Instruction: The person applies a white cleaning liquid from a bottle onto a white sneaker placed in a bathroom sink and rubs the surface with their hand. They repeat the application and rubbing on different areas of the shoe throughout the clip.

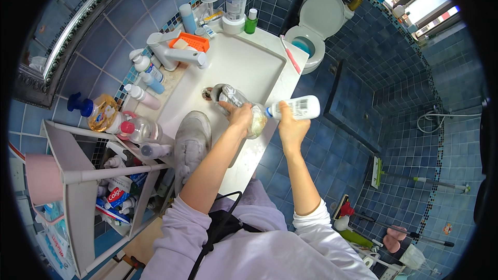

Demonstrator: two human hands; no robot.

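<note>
Over the right part of the white sink (249,62), my left hand (238,116) holds a grey shoe (257,122) with yellowish stains at its toe. My right hand (293,126) grips a white plastic bottle (307,107) lying sideways, its blue-ringed nozzle against or very near the shoe's toe. A second grey lace-up shoe (192,140) rests at the sink's near left edge, beside my left forearm. The drain (207,93) shows just left of the held shoe. The single-lever faucet (179,52) reaches over the basin from the wall side.
Pump bottles (146,64) and an orange soap dish (190,42) line the wall side of the counter. A pink toothbrush (291,56) lies on the right rim. A crowded shelf rack (79,175) stands at left. Beyond the counter is an open-lidded toilet (311,42).
</note>
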